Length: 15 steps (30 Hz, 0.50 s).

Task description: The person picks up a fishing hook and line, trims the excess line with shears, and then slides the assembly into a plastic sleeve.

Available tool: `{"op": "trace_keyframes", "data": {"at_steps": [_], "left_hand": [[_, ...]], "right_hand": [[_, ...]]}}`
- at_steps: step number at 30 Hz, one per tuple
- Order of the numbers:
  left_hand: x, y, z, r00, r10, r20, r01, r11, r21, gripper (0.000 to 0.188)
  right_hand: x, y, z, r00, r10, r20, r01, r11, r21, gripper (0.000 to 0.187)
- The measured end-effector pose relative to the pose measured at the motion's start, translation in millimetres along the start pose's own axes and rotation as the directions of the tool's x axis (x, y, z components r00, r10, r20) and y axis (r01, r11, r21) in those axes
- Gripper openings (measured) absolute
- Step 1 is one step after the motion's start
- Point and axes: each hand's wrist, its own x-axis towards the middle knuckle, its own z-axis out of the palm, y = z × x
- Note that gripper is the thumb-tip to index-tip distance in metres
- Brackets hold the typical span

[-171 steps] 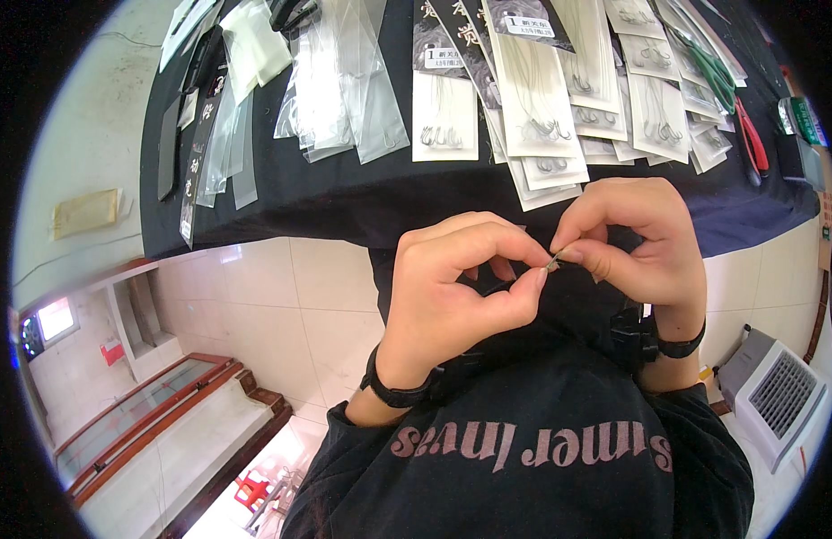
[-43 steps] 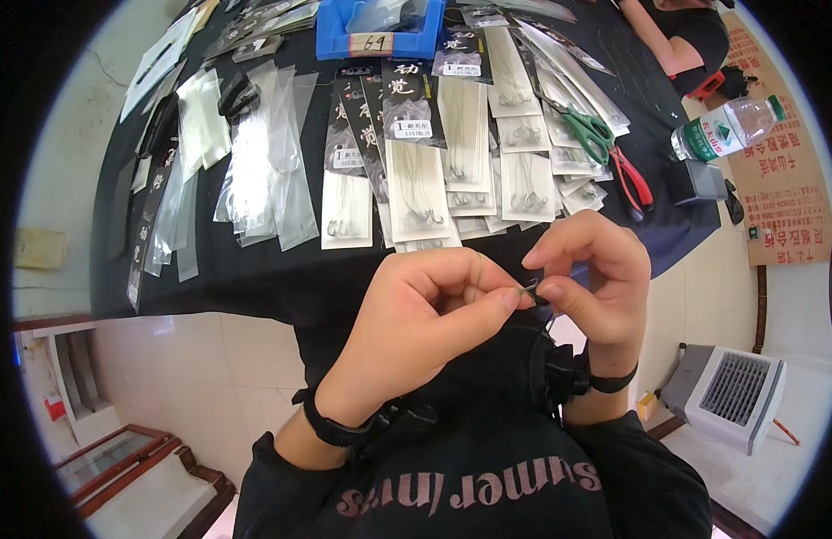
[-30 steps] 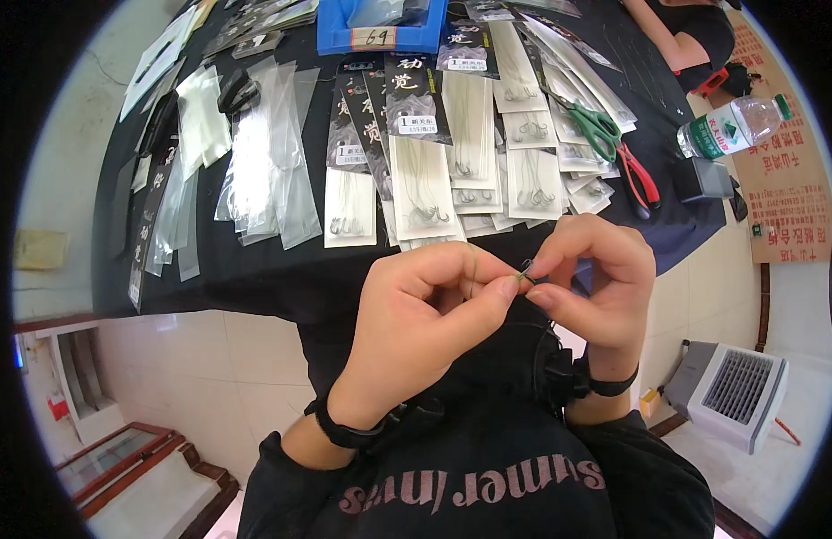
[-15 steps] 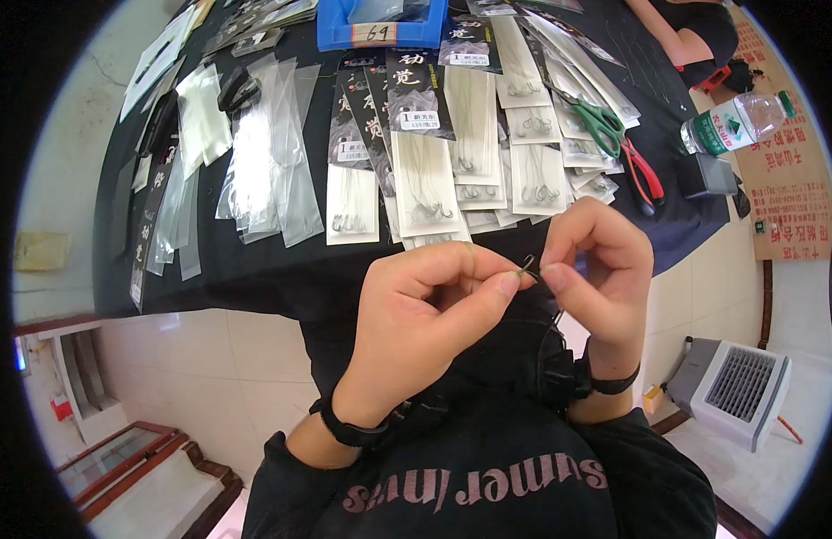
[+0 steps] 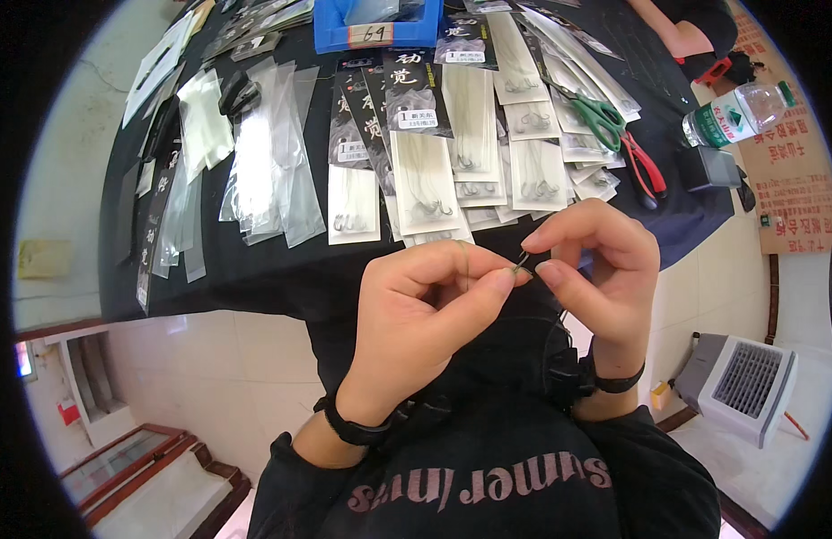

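My left hand (image 5: pixel 425 310) is closed, its thumb and forefinger pinching a small dark fishing hook (image 5: pixel 522 262) just above the table's front edge. A thin line loops over its forefinger. Close beside the hook, my right hand (image 5: pixel 609 269) has thumb and forefinger parted, its other fingers curled. Nothing is visible between the parted fingertips. Beyond my hands lie packs of hooks on white cards (image 5: pixel 425 184), several with black printed headers.
Clear plastic sleeves (image 5: pixel 272 171) lie on the black cloth at left. A blue bin (image 5: pixel 377 34) stands at the back. Green-handled scissors (image 5: pixel 600 121), red-handled pliers (image 5: pixel 645 171) and a water bottle (image 5: pixel 737 115) are at right. Another person's arm (image 5: pixel 672 31) shows at far right.
My right thumb and forefinger have parted from their pinch beside the hook. The left hand keeps its pinch, and the hook is tilted slightly differently.
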Motion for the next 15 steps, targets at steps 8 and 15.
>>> {"op": "trace_keyframes", "data": {"at_steps": [8,15], "left_hand": [[-0.9,1.1,-1.6,1.000,-0.009,-0.001,0.009,0.999,0.042,0.011],[-1.1,-2.2,0.8,0.997,0.052,-0.049,-0.047,0.993,0.106,0.009]], "right_hand": [[0.4,-1.7,-3.1,0.999,-0.048,0.001,0.048,0.997,-0.052,0.018],[0.3,1.6,-6.0,0.998,-0.054,0.025,0.055,0.998,-0.020,0.015]]}}
